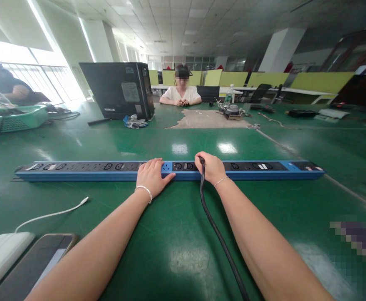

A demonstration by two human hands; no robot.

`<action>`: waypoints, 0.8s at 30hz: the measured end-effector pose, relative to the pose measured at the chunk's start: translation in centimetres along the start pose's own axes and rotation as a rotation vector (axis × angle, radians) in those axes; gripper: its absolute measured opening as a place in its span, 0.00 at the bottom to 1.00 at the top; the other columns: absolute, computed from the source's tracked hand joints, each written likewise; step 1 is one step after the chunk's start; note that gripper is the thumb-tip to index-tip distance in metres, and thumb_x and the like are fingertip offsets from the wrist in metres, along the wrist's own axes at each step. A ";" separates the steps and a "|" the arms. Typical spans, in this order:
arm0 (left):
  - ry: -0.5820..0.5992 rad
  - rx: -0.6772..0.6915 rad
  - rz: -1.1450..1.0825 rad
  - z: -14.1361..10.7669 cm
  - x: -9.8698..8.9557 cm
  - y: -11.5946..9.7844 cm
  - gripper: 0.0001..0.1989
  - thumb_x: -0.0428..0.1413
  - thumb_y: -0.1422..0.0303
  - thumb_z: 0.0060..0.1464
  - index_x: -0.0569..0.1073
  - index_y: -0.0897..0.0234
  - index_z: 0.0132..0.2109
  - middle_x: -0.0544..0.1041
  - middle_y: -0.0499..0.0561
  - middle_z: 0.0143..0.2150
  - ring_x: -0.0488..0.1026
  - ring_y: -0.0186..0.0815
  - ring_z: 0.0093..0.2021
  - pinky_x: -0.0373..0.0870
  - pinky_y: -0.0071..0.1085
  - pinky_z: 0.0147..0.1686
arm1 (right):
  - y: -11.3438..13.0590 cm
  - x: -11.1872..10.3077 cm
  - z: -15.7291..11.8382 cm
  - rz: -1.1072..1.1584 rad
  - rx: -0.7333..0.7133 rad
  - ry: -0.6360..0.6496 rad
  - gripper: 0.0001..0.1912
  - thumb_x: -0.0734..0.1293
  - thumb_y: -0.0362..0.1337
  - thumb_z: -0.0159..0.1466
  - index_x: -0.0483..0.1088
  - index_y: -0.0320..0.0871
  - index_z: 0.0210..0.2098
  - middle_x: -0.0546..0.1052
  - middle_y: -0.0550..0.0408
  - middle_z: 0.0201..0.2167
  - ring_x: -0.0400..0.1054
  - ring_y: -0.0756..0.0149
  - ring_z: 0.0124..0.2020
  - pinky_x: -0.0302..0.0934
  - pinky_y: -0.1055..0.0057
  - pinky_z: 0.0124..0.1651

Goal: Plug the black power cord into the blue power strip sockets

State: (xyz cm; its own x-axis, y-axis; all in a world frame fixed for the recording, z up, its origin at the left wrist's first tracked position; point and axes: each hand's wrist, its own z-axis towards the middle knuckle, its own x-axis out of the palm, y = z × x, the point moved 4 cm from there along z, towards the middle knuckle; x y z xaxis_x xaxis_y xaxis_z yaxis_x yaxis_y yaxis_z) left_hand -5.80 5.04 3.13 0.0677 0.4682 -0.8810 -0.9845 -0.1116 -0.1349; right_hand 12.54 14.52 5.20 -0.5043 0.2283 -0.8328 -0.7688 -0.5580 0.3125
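Note:
A long blue and black power strip (pixel 151 176) lies across the green table (pixel 176 234), with rows of sockets facing up. My left hand (pixel 152 175) rests on the strip left of its middle, fingers over the far edge and thumb apart on the blue side. Right of the middle, my right hand (pixel 212 168) is closed round the plug end of a black cable (pixel 216 228) at the sockets. My fingers hide most of the plug, so how deep it sits cannot be seen. The cable runs down toward me.
Behind the strip stand a black computer case (pixel 120 90), gloves (pixel 135 121) and a bottle (pixel 229 95). A green basket (pixel 22 119) is at the left. A phone (pixel 35 265) and white power bank (pixel 3 255) lie at the near left. Two people sit beyond.

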 end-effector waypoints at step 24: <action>-0.005 0.003 -0.004 0.0 0.2 0.1 0.27 0.49 0.48 0.52 0.68 0.63 0.51 0.71 0.57 0.55 0.65 0.46 0.56 0.57 0.42 0.55 | 0.3 0.9 -1.2 0.070 0.131 -0.188 0.16 0.55 0.40 0.65 0.71 0.44 0.44 0.78 0.51 0.36 0.73 0.62 0.37 0.63 0.70 0.40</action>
State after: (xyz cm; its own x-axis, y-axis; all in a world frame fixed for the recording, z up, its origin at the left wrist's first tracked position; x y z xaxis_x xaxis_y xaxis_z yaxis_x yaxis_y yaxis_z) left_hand -5.92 5.18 2.91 0.0703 0.4731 -0.8782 -0.9848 -0.1071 -0.1366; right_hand 12.28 13.61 4.05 -0.6133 0.3436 -0.7112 -0.7674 -0.4722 0.4337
